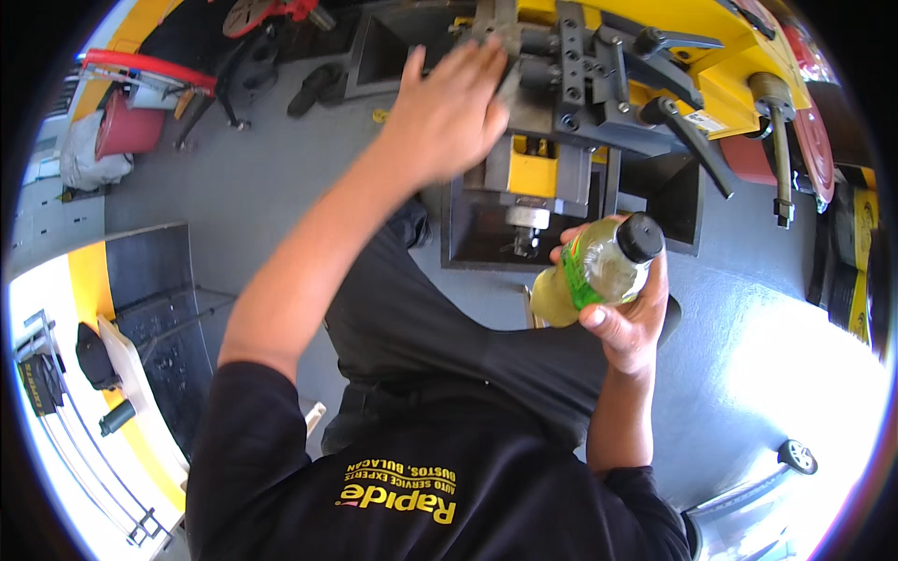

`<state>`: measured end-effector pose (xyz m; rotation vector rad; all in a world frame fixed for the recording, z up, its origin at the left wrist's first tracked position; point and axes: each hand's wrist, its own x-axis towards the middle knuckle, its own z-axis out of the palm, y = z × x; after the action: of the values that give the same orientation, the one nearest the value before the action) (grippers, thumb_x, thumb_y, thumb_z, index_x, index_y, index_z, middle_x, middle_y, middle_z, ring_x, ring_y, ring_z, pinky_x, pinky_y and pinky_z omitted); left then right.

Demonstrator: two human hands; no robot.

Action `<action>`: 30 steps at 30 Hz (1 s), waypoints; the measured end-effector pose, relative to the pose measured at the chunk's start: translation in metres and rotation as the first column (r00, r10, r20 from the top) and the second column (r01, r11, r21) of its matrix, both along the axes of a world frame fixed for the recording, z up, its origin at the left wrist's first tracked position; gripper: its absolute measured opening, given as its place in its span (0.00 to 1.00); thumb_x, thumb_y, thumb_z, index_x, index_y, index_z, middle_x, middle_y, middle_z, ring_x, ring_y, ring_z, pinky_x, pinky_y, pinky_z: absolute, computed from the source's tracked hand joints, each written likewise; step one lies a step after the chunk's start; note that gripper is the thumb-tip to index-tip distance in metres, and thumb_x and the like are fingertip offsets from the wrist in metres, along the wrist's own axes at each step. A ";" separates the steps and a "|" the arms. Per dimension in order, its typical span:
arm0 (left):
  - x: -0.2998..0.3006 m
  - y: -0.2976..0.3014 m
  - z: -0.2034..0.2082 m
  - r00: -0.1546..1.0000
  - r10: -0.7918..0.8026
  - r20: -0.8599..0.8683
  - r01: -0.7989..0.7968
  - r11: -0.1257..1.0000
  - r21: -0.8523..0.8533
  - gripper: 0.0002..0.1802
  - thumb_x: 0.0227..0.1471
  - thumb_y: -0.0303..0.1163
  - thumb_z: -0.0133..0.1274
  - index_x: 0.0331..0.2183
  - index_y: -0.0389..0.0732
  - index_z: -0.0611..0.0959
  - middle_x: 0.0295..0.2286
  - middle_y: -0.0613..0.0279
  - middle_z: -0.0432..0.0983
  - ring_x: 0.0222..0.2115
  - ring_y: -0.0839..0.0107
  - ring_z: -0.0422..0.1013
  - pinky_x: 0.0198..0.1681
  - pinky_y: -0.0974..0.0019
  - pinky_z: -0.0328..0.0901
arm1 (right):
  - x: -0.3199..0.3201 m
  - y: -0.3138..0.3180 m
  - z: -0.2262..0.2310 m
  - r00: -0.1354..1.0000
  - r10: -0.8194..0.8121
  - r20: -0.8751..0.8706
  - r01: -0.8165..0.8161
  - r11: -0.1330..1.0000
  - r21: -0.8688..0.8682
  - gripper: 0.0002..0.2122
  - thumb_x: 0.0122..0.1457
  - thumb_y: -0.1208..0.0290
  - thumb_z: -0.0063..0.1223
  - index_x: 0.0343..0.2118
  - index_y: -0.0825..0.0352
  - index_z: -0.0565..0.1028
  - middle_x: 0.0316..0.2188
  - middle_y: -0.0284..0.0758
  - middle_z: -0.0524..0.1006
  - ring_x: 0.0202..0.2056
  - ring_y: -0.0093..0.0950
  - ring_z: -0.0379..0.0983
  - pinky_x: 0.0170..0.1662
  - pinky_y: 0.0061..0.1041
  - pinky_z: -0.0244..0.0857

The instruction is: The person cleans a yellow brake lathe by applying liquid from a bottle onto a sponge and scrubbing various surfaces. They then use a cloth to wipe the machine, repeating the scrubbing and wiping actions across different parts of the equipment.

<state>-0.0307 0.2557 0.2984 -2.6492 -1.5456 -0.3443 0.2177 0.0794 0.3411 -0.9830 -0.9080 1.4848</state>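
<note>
My right hand [629,329] is wrapped round a clear plastic bottle [599,266] with a black cap, a green label and pale yellow liquid inside. The bottle tilts, its cap toward the upper right. At the upper middle, my left hand [454,112] reaches out with its fingers apart, at the near left side of a yellow and black workshop machine [585,79]. Its fingertips lie over or against a grey metal part [500,28]; the hand is slightly blurred, so I cannot tell if it touches.
Black lever handles [697,150] and a hanging metal rod [782,173] stick out at the machine's right. A round white knob [527,220] sits low on its front. Dark open trays [659,201] lie beneath. A red bucket-like container [136,126] stands at the far left.
</note>
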 end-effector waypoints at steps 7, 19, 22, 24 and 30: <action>-0.005 -0.016 -0.011 0.988 -0.135 0.081 0.131 0.990 0.051 0.34 0.66 0.42 0.47 0.69 0.42 0.74 0.72 0.58 0.65 0.72 0.61 0.62 0.72 0.32 0.54 | -0.002 -0.002 0.008 0.999 0.008 0.041 -0.008 1.000 0.013 0.50 0.44 0.54 0.86 0.66 0.72 0.65 0.54 0.54 0.78 0.51 0.43 0.82 0.58 0.45 0.78; -0.023 -0.014 -0.007 0.958 -0.273 0.086 0.274 0.962 -0.004 0.31 0.67 0.38 0.45 0.69 0.47 0.75 0.70 0.60 0.69 0.72 0.62 0.62 0.74 0.33 0.51 | -0.009 -0.001 0.008 0.998 0.058 -0.011 -0.058 0.998 -0.015 0.48 0.42 0.65 0.88 0.64 0.70 0.65 0.53 0.49 0.81 0.54 0.39 0.81 0.60 0.42 0.75; -0.025 0.029 -0.004 0.972 -0.236 0.015 0.234 0.969 0.075 0.30 0.68 0.40 0.43 0.68 0.51 0.76 0.70 0.67 0.69 0.71 0.67 0.64 0.73 0.32 0.52 | -0.016 0.003 0.010 0.999 0.046 0.009 -0.045 0.999 -0.028 0.48 0.42 0.64 0.88 0.64 0.70 0.65 0.53 0.50 0.81 0.53 0.40 0.82 0.60 0.42 0.76; -0.015 0.078 0.013 0.968 -0.248 0.049 0.252 0.962 -0.109 0.33 0.70 0.40 0.41 0.71 0.39 0.70 0.73 0.56 0.62 0.74 0.61 0.56 0.74 0.34 0.48 | -0.018 0.003 0.010 0.997 0.072 0.019 -0.072 0.997 -0.020 0.48 0.41 0.64 0.88 0.64 0.70 0.65 0.53 0.50 0.81 0.54 0.40 0.82 0.60 0.42 0.75; -0.032 0.071 -0.009 0.900 -0.436 -0.015 0.433 0.896 -0.096 0.32 0.70 0.41 0.43 0.70 0.41 0.72 0.73 0.57 0.63 0.74 0.62 0.57 0.75 0.31 0.46 | -0.016 0.003 0.010 0.998 0.055 -0.021 -0.055 0.998 -0.015 0.49 0.42 0.62 0.88 0.64 0.70 0.65 0.53 0.53 0.81 0.53 0.41 0.82 0.60 0.44 0.76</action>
<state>-0.0626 0.3263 0.2889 -3.0394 -0.9606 -0.2442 0.2021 0.0822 0.3511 -0.9583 -0.9165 1.5479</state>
